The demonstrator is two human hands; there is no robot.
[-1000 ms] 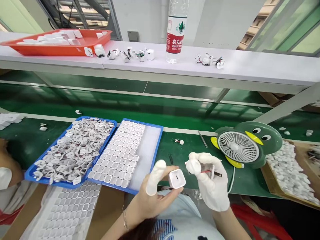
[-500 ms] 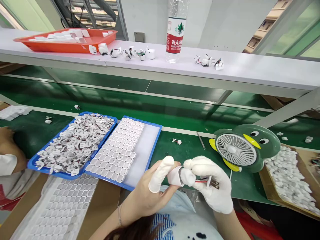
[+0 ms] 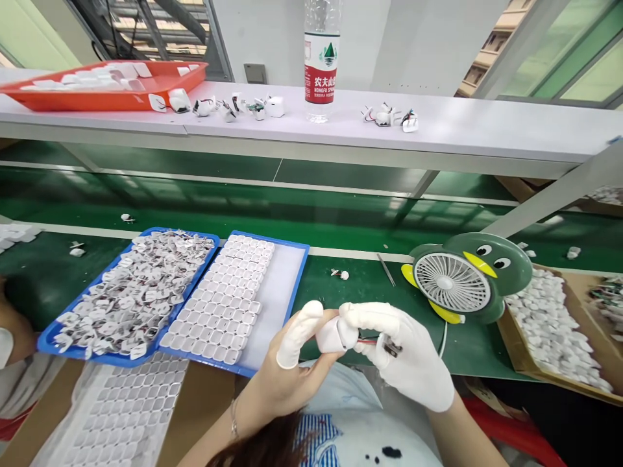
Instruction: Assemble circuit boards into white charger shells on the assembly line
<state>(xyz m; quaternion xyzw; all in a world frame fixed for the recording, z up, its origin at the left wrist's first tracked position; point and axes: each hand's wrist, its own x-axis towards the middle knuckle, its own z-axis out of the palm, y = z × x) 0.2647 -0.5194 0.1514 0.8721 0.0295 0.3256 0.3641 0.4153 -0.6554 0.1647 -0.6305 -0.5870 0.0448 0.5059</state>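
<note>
A small white plastic housing (image 3: 329,338) sits in my left hand (image 3: 296,357), with white finger cots over some of its fingers. My right hand (image 3: 402,353), in a white glove, is closed on a rounded white inner part (image 3: 347,335) lodged at the housing's open end. Red and dark wires (image 3: 367,341) run back from that part to a small dark piece (image 3: 391,347) against the glove. To the left, a blue tray (image 3: 302,272) holds rows of white housings (image 3: 219,295). Beside it another blue tray (image 3: 48,340) is heaped with small wired white parts (image 3: 136,292).
A green penguin-shaped fan (image 3: 467,279) lies right of my hands, near tweezers (image 3: 386,270) and a loose wired part (image 3: 339,274). A cardboard box (image 3: 516,350) of white pieces stands at right. The shelf carries an orange tray (image 3: 180,81) and a bottle (image 3: 321,68). A co-worker's arm (image 3: 19,324) shows at left.
The rounded white part has moved left into the housing's mouth, and the gap between my hands has narrowed. The whole view has shifted slightly.
</note>
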